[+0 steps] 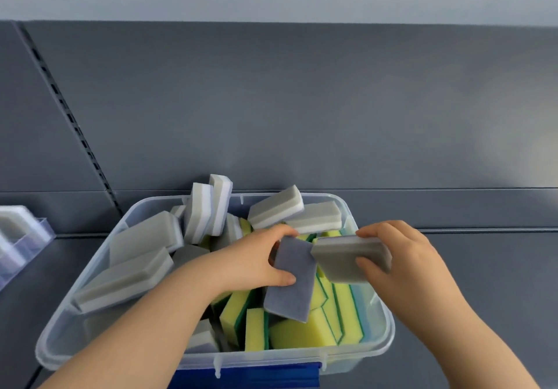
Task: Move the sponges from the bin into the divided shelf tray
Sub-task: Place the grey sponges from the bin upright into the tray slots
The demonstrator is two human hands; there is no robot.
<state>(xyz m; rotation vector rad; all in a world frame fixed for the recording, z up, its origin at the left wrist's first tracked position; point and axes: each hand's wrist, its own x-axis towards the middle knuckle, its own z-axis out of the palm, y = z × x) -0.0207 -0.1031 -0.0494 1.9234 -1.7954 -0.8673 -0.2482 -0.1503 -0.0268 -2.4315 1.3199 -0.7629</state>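
Resting on the shelf (483, 283), the bin (57, 346) brims with sponges (302, 334); the divided tray (27, 237) sits left of the bin. Over the bin, the left hand (253, 265) pinches a dark sponge (291, 286) and the right hand (404, 265) grips a pale sponge (341, 260). Pickup seems underway; next, carry both leftward.

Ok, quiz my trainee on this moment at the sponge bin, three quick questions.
1. True or false: the left hand grips the dark grey sponge while the right hand grips the grey-white sponge, both over the bin.
2. Where is the divided tray? A) left of the bin B) right of the bin C) inside it
3. Fill in: the yellow sponges have a ____ scouring layer.
Key: 1 true; 2 A; 3 green.
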